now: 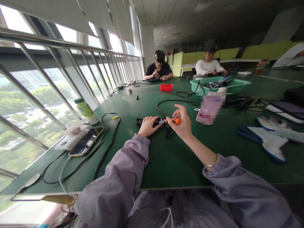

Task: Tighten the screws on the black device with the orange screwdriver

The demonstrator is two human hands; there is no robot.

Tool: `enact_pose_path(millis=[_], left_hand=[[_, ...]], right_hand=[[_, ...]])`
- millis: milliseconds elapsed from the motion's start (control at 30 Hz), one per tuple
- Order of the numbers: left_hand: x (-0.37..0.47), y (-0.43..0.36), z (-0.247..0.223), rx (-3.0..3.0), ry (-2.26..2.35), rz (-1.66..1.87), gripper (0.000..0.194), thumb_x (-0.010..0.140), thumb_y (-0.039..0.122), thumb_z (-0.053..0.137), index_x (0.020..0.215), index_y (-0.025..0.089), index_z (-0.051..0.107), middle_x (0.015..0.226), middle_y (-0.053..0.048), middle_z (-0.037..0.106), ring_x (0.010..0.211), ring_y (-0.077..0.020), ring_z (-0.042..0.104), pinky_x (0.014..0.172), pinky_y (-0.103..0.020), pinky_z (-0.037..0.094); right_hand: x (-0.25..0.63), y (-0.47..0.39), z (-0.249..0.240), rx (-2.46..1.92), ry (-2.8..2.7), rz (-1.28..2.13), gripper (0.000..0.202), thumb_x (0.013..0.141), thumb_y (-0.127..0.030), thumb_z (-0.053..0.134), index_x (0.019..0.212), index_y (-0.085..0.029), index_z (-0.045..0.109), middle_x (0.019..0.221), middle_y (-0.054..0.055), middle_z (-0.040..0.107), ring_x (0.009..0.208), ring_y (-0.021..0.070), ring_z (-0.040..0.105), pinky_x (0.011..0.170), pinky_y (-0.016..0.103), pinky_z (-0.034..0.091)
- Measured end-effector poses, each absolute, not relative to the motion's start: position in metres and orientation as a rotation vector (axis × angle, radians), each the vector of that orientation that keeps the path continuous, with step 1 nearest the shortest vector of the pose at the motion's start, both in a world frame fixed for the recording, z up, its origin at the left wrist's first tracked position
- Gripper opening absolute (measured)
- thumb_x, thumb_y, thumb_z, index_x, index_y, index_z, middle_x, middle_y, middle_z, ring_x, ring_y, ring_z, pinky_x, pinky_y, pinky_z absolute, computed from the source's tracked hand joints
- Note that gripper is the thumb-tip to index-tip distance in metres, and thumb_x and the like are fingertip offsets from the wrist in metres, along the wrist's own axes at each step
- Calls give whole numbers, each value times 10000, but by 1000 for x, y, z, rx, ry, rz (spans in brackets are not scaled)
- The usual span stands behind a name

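Observation:
A black elongated device (156,122) with a silvery middle part lies on the green table, in front of my body. My left hand (148,126) is wrapped over its left part, fingers closed on it. At its right end is an orange piece (176,121). My right hand (182,123) rests against this end, thumb on or beside the orange piece, with the index finger raised and the other fingers partly curled. The underside of the device and the exact contact of my right fingers are hidden.
A red basket (166,87) and a teal basket (219,85) with tools stand farther back. A pink phone (210,109) and gloves (268,136) are on the right. Left are a phone (87,142), a green-lidded jar (85,110) and cables. Two people sit across the table.

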State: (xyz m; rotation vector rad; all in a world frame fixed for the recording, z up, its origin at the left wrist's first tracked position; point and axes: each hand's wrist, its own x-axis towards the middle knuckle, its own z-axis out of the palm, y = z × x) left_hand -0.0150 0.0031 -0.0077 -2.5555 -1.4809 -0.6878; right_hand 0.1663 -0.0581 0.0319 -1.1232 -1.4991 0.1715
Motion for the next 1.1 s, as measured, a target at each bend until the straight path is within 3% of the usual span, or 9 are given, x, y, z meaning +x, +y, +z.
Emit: enact_pose_path(millis=[167,233,367,467,567,667,800,933,1100], left_hand=[[-14,4,-8,-2556,-1480,-688,482,842,521,447,1231,241,492,1059,-52,600,1034,-234,487,978,-388,329],[-15,5,-9,-2558,-1479,-688,480,841,521,448,1232,245,490,1057,-50,597,1036,-233,484,975,-390,331],[-16,6,-10,-2567,-1476,-675,483,842,524,446,1232,243,489,1058,-52,595,1037,-232,481,968,-390,334],[-16,5,-9,-2560,-1471,-677,482,841,517,453,1230,235,492,1057,-53,597,1027,-231,486,966,-386,334],[-15,5,-10,-2552,-1471,-689,477,842,515,452,1226,235,495,1052,-53,598,1025,-230,486,968,-386,331],[-15,5,-10,-2556,-1469,-706,474,842,517,451,1226,243,494,1052,-50,597,1028,-229,484,973,-387,326],[-15,6,-10,-2561,-1478,-692,474,839,510,460,1228,241,491,1066,-51,594,1037,-232,481,968,-388,329],[-15,5,-10,-2550,-1476,-690,483,840,519,456,1227,234,495,1055,-53,598,1029,-231,487,964,-383,333],[-15,5,-11,-2544,-1478,-698,483,837,521,459,1225,235,498,1054,-52,598,1032,-229,484,977,-384,324]], right_hand=[[166,-61,34,-1205,-1558,278,211,779,-424,509,809,-227,578,580,-27,569,580,156,577,620,279,450],[167,-59,32,-1139,-1570,283,226,755,-360,530,935,-228,570,686,-14,610,624,156,587,629,279,458],[168,-53,30,-1008,-1535,149,559,677,-303,588,1206,-217,429,1029,55,600,803,170,589,708,302,477],[168,-55,31,-1097,-1512,102,575,674,-375,615,1196,-209,439,870,23,616,738,177,591,677,303,466],[168,-58,33,-1231,-1508,149,370,723,-441,575,1021,-223,548,634,-30,569,604,167,576,614,283,439],[167,-59,33,-1205,-1530,263,206,763,-381,523,894,-230,571,616,-33,568,578,147,567,612,269,437],[167,-55,30,-1013,-1548,257,476,684,-263,559,1144,-228,444,788,-22,582,629,127,555,623,260,451],[167,-55,30,-1056,-1496,143,582,656,-347,620,1182,-220,407,811,-10,566,680,150,564,636,276,452],[166,-59,31,-1195,-1512,227,209,749,-414,545,858,-236,550,593,-38,530,560,152,549,603,276,432]])
